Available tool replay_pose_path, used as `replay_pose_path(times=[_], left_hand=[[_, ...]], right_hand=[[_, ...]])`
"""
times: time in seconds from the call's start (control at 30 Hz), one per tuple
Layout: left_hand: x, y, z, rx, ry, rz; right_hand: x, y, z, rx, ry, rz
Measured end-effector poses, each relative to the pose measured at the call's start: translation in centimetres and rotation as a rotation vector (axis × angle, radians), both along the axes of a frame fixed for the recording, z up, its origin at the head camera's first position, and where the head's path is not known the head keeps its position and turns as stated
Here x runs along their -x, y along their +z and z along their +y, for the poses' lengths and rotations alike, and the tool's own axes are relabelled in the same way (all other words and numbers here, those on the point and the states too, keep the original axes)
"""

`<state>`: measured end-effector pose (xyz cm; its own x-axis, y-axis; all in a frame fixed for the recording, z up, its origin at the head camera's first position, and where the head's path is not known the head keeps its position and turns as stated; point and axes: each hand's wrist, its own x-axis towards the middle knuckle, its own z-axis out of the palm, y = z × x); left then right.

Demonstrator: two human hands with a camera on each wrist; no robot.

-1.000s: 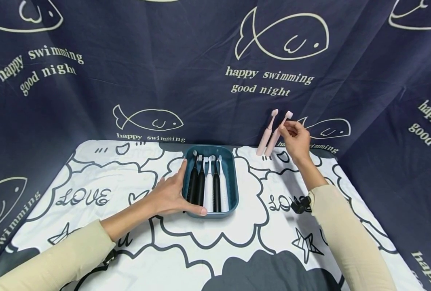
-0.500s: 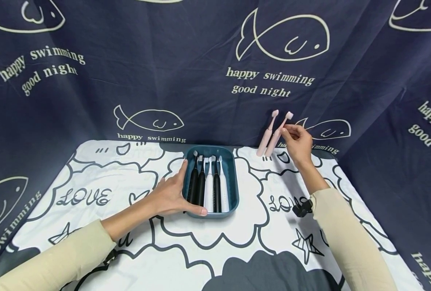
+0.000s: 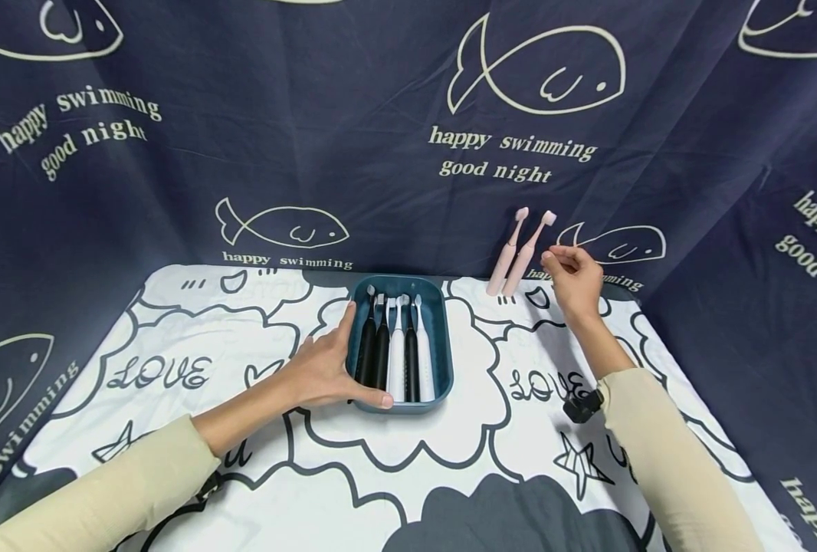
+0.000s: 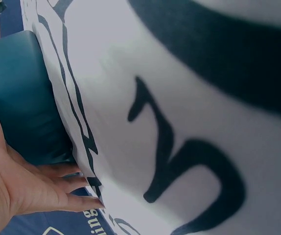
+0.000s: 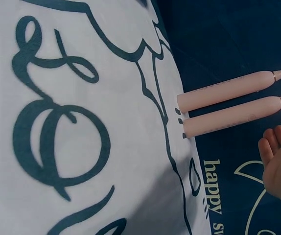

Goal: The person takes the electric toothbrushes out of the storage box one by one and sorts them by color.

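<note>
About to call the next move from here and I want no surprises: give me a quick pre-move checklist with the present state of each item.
1. Right hand free of any brush: ok, fingers loosely curled, holding nothing, beside the pink toothbrushes with a small gap.
2. Pink toothbrushes stable: ok, both lean side by side against the dark backdrop, bases on the table cloth.
3. Tray steadied: ok, left hand rests against its left side, thumb at the front rim.
4. Tray contents settled: ok, black and white toothbrushes lie side by side, heads to the back.
5. Spare room in the tray for more: cannot tell.
</note>
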<state>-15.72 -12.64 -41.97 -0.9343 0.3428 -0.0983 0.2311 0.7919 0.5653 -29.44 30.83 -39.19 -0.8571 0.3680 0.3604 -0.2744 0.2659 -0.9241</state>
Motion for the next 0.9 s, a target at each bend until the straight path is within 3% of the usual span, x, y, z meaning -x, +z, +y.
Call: replay_pose_path(times=[0.23, 0.53, 0.9], left_hand=[[0.0, 0.0, -0.1, -0.007, -0.001, -0.012], [-0.1, 0.0, -0.1, -0.008, 0.001, -0.016], [-0.1, 0.1, -0.2, -0.022, -0.004, -0.017]], right_hand=[[-0.2, -0.5, 0.4, -0.02, -0.015, -0.074], [-1.5, -0.8, 0.1, 0.035, 0.055, -0.109], [-3.2, -0.8, -1.1, -0.1, 0.1, -0.166]])
